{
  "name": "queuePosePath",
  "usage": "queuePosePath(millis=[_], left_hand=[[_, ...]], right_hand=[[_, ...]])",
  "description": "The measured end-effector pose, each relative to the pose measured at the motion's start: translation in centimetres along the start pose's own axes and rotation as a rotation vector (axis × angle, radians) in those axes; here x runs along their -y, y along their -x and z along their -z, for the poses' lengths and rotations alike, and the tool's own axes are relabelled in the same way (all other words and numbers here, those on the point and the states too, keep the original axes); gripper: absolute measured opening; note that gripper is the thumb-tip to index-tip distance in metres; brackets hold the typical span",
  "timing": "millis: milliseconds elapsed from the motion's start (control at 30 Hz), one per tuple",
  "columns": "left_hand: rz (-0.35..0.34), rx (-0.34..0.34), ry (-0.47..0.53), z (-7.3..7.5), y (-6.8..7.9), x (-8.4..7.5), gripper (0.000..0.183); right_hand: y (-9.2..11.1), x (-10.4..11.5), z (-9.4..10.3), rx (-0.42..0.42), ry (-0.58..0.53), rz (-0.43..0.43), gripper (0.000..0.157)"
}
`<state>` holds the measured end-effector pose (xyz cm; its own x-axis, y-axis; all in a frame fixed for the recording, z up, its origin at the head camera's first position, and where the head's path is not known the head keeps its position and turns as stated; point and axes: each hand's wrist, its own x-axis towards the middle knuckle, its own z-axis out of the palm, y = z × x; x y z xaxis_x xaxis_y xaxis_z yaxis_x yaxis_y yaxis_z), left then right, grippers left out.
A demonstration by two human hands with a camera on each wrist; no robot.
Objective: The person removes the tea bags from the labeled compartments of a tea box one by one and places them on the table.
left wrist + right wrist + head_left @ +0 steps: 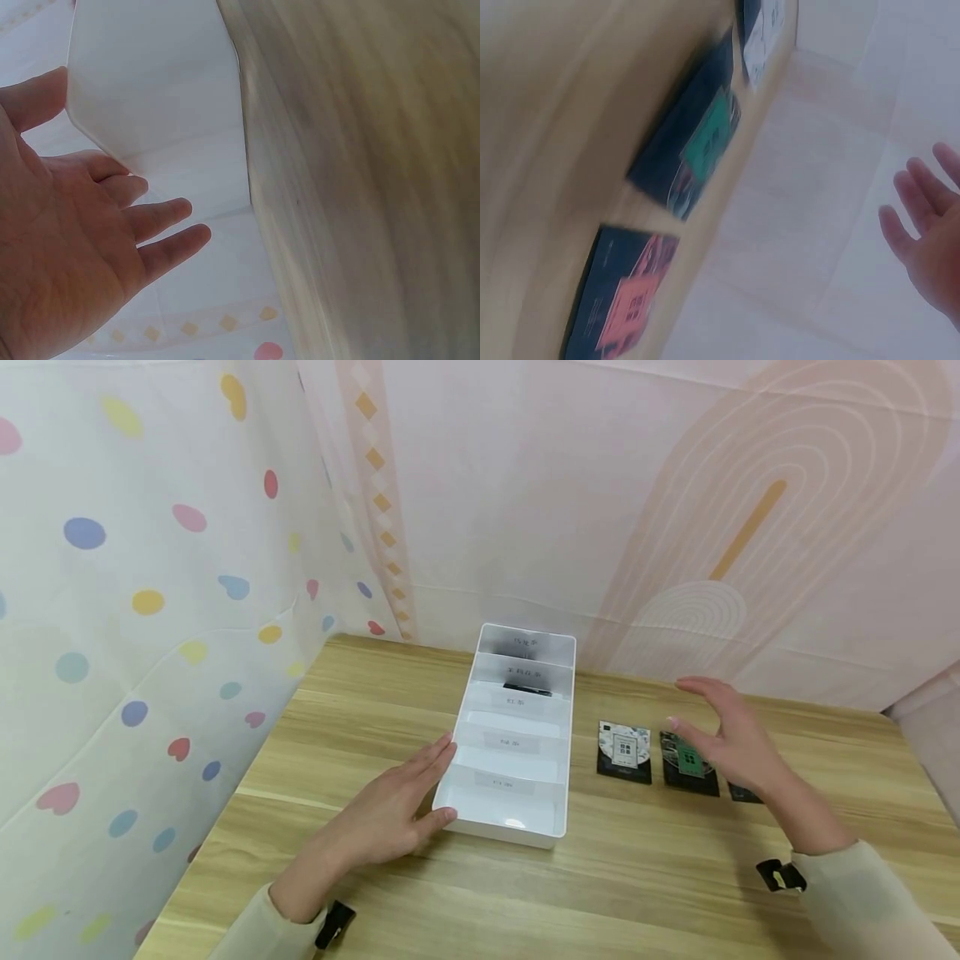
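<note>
A long white box (501, 832) with several labelled compartments stands on the table. My left hand (386, 814) touches its near left corner, fingers fairly straight along the side and thumb at the front rim. A dark flat packet (527, 690) sits inside, in the second compartment from the back. Right of the box lie three flat dark packets: one with a white label (624, 752), one with a green label (686, 778), and one with a red label (626, 307), mostly hidden by my right arm in the head view. Above them hovers my right hand (731, 743), fingers spread, holding nothing.
The wooden table (600, 893) meets a pale patterned curtain (510, 527) behind the box. A dotted curtain (150, 693) hangs along the left side.
</note>
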<state>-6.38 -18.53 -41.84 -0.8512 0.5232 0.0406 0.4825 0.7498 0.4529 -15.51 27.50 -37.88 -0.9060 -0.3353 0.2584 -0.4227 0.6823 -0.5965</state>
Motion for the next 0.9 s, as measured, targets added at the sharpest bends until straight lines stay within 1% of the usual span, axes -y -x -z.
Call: queuePosePath(millis=[200, 500, 700, 900], left_hand=[[0.002, -0.001, 0.004, 0.0, 0.0, -0.1, 0.082], [0.006, -0.002, 0.011, -0.1, -0.1, -0.1, 0.082], [0.007, -0.008, 0.013, -0.1, 0.0, -0.2, 0.082], [0.009, -0.014, 0.018, 0.0, 0.2, -0.2, 0.082]], right_hand=[[-0.9, 1.1, -1.2, 0.023, 0.060, 0.063, 0.061], [-2.9, 2.0, -2.8, 0.022, 0.128, 0.198, 0.056], [-4.0, 2.6, -4.2, 0.050, 0.152, 0.231, 0.057], [-5.2, 3.7, -5.8, 0.092, 0.143, 0.221, 0.061]])
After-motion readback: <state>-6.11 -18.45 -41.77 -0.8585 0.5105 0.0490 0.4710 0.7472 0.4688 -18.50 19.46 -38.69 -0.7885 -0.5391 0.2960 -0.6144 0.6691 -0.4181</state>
